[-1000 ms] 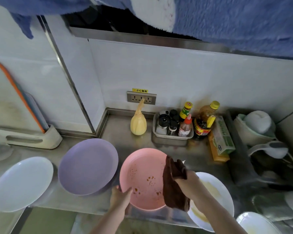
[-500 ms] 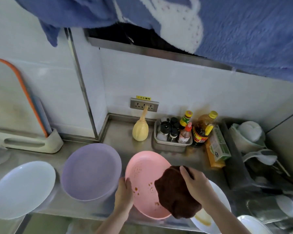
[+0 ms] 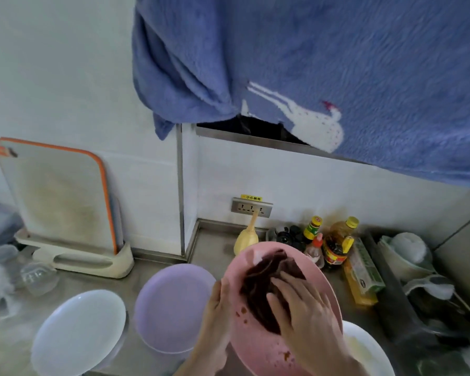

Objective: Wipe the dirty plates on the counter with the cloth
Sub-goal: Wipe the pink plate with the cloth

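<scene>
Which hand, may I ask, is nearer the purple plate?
Left. The left hand holds the pink plate's rim beside the purple plate; the right hand presses the cloth farther right.

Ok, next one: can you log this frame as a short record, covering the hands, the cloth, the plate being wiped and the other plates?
plate in work: pink plate
left hand: grips its left rim
right hand: presses the brown cloth onto it, fingers flat
dirt left: brown specks below the cloth
other plates: purple plate, white plate to the left; second white plate lower right, partly covered
</scene>
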A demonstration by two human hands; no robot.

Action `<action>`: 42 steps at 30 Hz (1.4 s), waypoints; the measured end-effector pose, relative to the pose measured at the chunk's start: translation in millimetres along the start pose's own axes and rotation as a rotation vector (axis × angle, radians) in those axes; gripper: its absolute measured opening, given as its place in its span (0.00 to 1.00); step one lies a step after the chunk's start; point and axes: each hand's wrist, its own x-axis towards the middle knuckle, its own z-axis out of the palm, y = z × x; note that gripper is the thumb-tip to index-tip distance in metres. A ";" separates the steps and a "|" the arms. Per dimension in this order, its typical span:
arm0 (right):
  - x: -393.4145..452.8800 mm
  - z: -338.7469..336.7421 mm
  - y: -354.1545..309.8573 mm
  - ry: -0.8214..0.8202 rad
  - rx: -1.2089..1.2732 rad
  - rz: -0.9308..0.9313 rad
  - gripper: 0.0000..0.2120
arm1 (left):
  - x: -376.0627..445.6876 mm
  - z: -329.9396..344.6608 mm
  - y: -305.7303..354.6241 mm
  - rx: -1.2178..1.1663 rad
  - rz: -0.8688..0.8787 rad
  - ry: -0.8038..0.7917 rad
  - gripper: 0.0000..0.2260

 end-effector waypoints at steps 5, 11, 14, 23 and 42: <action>-9.3 12.8 18.3 -0.132 -0.181 -0.201 0.28 | -8.7 -8.6 14.6 -0.065 -0.016 0.004 0.15; -15.8 18.2 -1.8 -0.133 -0.141 -0.308 0.29 | -11.4 -9.7 28.1 -0.128 -0.042 -0.066 0.18; -11.0 19.7 -5.6 -0.140 -0.164 -0.512 0.28 | -12.1 -11.4 33.4 -0.110 -0.019 -0.093 0.18; 42.0 -9.0 1.2 0.008 -0.146 -0.336 0.22 | -10.0 -8.4 53.7 -0.064 0.039 -0.208 0.18; 10.0 -23.2 -47.9 -0.040 0.084 -0.483 0.20 | -16.3 -14.6 83.6 -0.286 -0.144 -0.263 0.27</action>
